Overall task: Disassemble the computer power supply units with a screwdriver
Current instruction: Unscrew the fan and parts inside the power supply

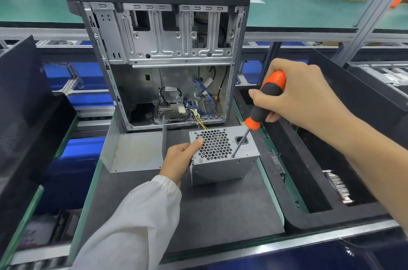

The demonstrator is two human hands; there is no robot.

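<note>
A silver power supply [223, 154] stood on a dark mat [198, 214], just in front of an open computer case [159, 57]. The left hand [180, 160] gripped its left edge. The right hand [302, 95] clasped an orange-and-black screwdriver [262, 104], its tip touching the supply's top face.

Screwdriver [265, 101] handle orange and black; power supply [223, 154] bare silver, honeycomb grille; counter [220, 214] mat dark grey, green edge; sleeve [136, 214] white.
</note>
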